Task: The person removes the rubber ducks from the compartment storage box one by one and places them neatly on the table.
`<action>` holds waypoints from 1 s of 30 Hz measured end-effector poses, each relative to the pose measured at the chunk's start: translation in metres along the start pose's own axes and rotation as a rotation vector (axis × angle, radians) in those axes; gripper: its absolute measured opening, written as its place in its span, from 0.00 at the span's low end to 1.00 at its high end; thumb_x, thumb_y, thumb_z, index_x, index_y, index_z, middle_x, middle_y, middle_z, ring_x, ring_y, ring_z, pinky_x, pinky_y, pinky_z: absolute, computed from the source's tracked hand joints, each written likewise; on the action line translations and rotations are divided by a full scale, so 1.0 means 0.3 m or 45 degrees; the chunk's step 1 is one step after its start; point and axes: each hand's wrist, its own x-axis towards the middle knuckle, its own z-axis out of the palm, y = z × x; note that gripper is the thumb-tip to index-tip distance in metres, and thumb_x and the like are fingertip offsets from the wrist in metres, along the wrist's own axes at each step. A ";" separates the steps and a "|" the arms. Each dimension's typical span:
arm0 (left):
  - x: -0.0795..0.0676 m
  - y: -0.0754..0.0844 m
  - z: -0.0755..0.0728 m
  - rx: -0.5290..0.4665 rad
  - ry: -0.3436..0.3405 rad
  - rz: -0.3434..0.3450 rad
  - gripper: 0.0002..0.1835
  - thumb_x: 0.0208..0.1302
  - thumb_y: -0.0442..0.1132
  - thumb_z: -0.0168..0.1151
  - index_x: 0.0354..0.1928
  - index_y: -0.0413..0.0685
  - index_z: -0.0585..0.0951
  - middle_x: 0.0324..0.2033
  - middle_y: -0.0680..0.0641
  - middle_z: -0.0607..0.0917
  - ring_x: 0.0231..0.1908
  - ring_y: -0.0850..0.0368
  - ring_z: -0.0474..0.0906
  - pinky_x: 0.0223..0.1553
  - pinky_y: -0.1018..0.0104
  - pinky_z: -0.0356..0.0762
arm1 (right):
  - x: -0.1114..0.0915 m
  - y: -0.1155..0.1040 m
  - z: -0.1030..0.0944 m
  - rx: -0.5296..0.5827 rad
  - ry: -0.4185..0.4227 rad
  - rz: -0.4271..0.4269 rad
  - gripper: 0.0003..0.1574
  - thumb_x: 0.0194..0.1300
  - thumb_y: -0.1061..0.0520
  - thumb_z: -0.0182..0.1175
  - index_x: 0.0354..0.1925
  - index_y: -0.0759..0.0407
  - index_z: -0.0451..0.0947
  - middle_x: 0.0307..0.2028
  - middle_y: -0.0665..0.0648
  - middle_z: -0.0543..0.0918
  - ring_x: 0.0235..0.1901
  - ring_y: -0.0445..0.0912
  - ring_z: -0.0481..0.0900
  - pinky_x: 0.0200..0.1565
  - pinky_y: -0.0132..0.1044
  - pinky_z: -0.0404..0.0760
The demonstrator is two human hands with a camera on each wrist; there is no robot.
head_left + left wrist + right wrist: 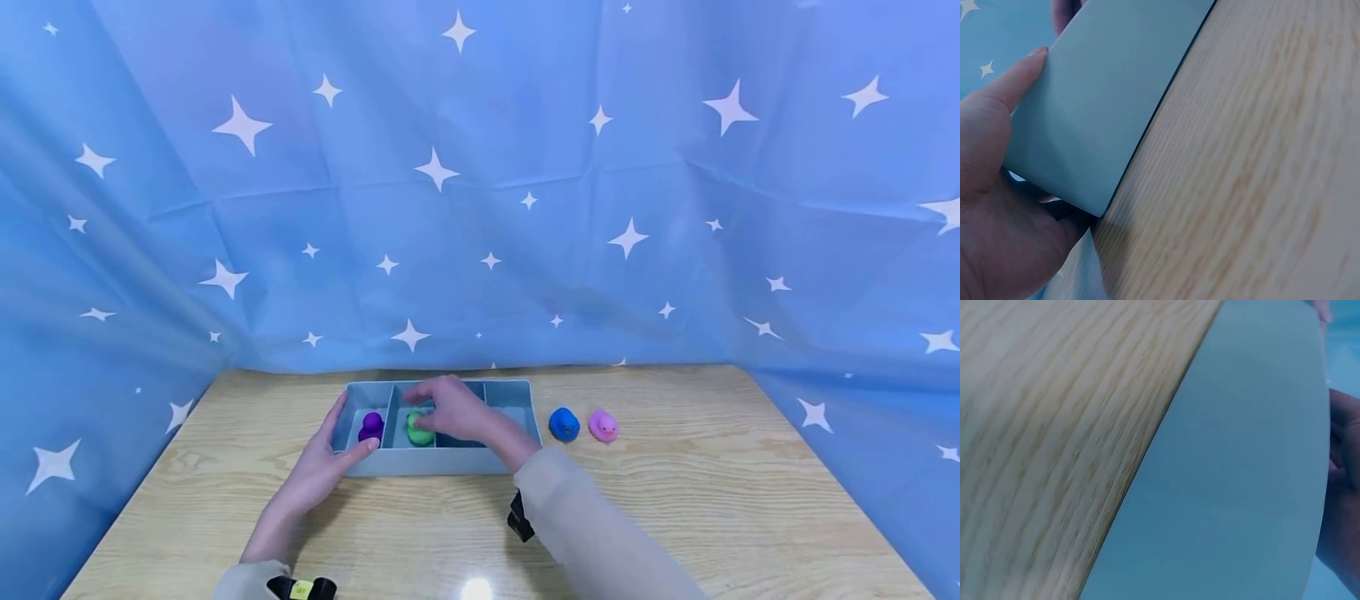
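A grey-blue divided box (pixel 450 463) sits on the table. My left hand (pixel 318 467) holds its left end, thumb at the front rim and fingers along the end wall; the left wrist view shows the thumb (pixel 1025 72) at the rim too. In the leftmost compartment lies a purple rubber duck (pixel 371 425). The compartment beside it has a green rubber duck (pixel 418 429). Over that duck is my right hand (pixel 457 410), fingers spread apart and thumb right at the duck's side. In the right wrist view the box wall (pixel 1229 462) partly hides the right hand (pixel 1344 481).
To the right of the box, a blue rubber duck (pixel 564 424) and a pink rubber duck (pixel 603 425) stand on the wooden table (pixel 720 500). A blue star-patterned cloth (pixel 480 208) hangs behind and at both sides of the table.
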 end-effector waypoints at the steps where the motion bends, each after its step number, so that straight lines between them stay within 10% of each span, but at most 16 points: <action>1: 0.001 0.001 0.001 -0.003 0.000 0.002 0.54 0.71 0.58 0.64 0.83 0.61 0.37 0.81 0.35 0.43 0.77 0.29 0.36 0.70 0.24 0.40 | 0.001 0.000 0.001 -0.028 -0.007 0.001 0.27 0.67 0.62 0.69 0.64 0.59 0.80 0.59 0.53 0.84 0.60 0.47 0.79 0.58 0.38 0.79; 16: 0.008 0.009 0.009 -0.019 0.010 -0.012 0.54 0.70 0.58 0.64 0.84 0.61 0.38 0.81 0.36 0.43 0.78 0.30 0.36 0.70 0.24 0.38 | 0.010 0.006 0.035 -0.248 -0.024 -0.057 0.26 0.66 0.65 0.68 0.62 0.57 0.82 0.56 0.53 0.85 0.43 0.43 0.76 0.44 0.32 0.76; 30: 0.003 0.008 0.002 -0.036 0.010 0.001 0.54 0.70 0.56 0.65 0.84 0.60 0.38 0.80 0.35 0.43 0.77 0.29 0.37 0.69 0.24 0.40 | 0.018 -0.021 0.053 -0.327 0.007 -0.054 0.22 0.63 0.72 0.65 0.53 0.57 0.88 0.48 0.51 0.88 0.52 0.46 0.77 0.58 0.38 0.77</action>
